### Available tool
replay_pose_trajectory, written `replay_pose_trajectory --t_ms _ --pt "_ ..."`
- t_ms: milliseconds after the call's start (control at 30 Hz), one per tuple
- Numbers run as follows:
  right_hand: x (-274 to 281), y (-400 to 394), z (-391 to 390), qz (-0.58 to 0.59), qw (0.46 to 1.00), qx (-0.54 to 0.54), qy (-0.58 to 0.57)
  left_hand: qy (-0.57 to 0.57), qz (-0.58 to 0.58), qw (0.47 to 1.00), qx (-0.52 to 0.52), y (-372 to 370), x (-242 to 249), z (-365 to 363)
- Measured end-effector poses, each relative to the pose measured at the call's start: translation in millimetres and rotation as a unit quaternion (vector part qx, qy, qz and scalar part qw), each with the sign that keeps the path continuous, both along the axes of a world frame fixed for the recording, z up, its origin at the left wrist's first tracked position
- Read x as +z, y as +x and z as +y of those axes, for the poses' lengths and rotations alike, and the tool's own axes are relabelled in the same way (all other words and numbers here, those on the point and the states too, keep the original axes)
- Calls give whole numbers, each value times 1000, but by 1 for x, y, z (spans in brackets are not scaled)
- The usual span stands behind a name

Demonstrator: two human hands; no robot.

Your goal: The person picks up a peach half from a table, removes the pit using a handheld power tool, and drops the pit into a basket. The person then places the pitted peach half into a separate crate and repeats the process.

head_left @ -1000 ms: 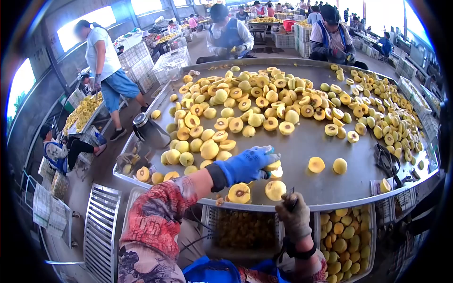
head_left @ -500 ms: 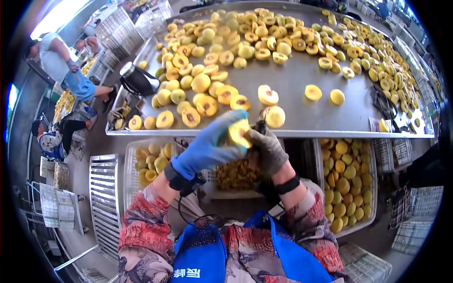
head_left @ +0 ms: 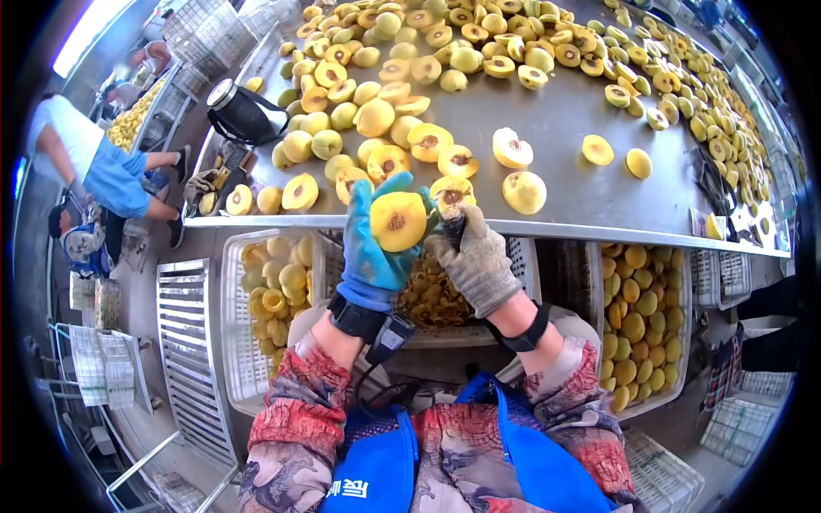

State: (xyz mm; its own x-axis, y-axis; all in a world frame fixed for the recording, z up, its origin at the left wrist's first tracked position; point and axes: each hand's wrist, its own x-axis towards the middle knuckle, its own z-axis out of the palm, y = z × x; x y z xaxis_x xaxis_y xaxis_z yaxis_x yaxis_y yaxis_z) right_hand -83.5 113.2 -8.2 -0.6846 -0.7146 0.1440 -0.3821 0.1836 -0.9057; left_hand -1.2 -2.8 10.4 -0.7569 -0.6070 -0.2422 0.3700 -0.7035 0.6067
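My left hand (head_left: 376,248), in a blue glove, is closed around a halved yellow peach (head_left: 398,221). Its cut face is turned up towards me, with a rough brownish centre. Close by on the right, my right hand (head_left: 475,261) in a grey knit glove grips a small dark-handled tool (head_left: 451,227); its working end is hard to make out. Just beyond that tool is another peach half (head_left: 453,191) with a brown centre, at the table edge. A further pale peach half (head_left: 524,192) lies to its right on the metal table (head_left: 581,201).
Many peach halves (head_left: 466,60) are heaped across the table, with a black-and-silver jug (head_left: 246,111) at left. Below stand a crate of peach halves (head_left: 239,342), a bin of brownish scraps (head_left: 434,295) and a crate of whole peaches (head_left: 637,329). Co-workers (head_left: 94,154) stand far left.
My left hand has rolled palm up, so the peach half's cut face now shows. My right hand has drawn slightly away from it. The whole view has shifted a little.
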Motion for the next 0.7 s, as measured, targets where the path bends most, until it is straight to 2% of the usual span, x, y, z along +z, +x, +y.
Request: replay_pose_trajectory --t_ms 100,133,233,267,467,700 --pt "-9 14 -4 40 996 38 72 -62 -2 998 -6 0 -6 -5" --pt "-12 18 -7 60 996 38 58 -79 -4 997 -2 -1 -3 -3" --pt "-12 22 -10 57 994 52 81 -133 7 991 17 -1 -11 -3" --pt "-7 21 -11 57 987 75 130 -142 7 990 22 0 -11 -3" --pt "-2 27 -20 33 981 69 178 -187 -7 982 37 2 -14 -4" --pt "-20 36 -25 14 987 67 144 -217 -12 976 32 6 -19 -5"
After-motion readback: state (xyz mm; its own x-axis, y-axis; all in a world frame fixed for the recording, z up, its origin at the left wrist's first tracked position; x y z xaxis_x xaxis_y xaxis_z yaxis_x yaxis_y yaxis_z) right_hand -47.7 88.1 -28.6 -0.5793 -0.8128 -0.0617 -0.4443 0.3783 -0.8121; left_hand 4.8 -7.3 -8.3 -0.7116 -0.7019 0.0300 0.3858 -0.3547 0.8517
